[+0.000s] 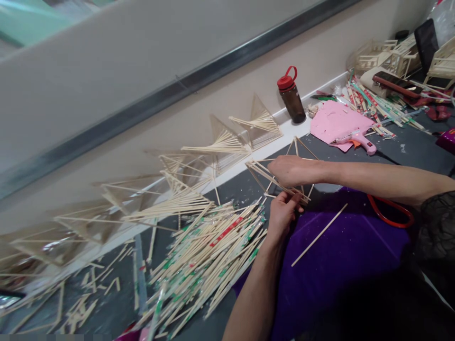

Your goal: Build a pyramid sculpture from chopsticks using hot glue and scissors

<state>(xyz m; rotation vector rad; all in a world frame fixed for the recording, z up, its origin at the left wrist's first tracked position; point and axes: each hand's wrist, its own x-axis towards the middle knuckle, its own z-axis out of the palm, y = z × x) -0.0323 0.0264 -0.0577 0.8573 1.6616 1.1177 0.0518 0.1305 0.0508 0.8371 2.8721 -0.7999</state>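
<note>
1. Sticks joined into a frame were between my two hands in the head view, over the dark worktop and by the far edge of a purple cloth. Whether the frame rested or was slightly lifted, I could not tell.
2. My left hand was closed in a pinch, thumb and fingers on the sticks at the frame's near corner.
3. My right hand was curled over the frame from the other side, its back toward the camera. My fingertips were hidden, so I could not tell what they gripped.
4. One loose stick lay slantwise on the cloth, near a red loop-shaped handle under my right forearm.
5. To the left of my left hand I had a big heap of chopsticks, many in clear and green wrappers. Short cut pieces lay scattered farther left.
6. Along the wall stood a row of stick models, some with sticks fanned in a twist.
7. Beyond my right hand, a dark bottle with a red cap stood upright near the wall. Beside it, a pink glue gun lay partly on a pink sheet.
</note>
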